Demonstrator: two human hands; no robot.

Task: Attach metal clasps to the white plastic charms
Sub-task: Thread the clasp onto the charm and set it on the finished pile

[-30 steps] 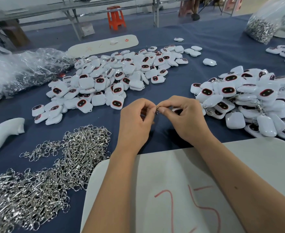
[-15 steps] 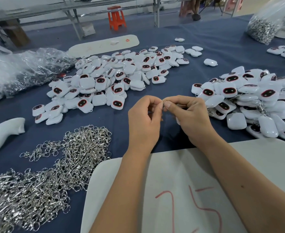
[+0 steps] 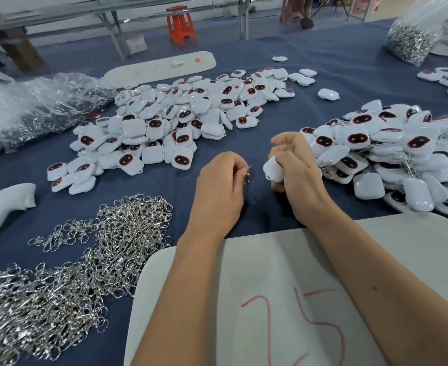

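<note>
My left hand (image 3: 221, 186) pinches a small metal clasp (image 3: 248, 174) between its fingertips above the blue cloth. A short gap to its right, my right hand (image 3: 295, 167) is closed on one white plastic charm (image 3: 273, 169), seen from its plain side. A heap of loose silver clasps (image 3: 85, 254) lies at the lower left. One pile of white charms with dark faces (image 3: 170, 122) spreads behind my hands. A second charm pile (image 3: 391, 154), some with clasps on them, lies at the right.
A white board marked with red numerals (image 3: 283, 299) lies under my forearms. Clear plastic bags (image 3: 32, 107) sit at the left, a bag of clasps (image 3: 413, 35) at the far right. A white moulded piece (image 3: 1, 204) lies at the left edge, a long white board (image 3: 162, 66) at the back.
My hands were pressed together at the fingertips; now they have drawn apart, the left keeping the clasp and the right holding the charm, which has come into view.
</note>
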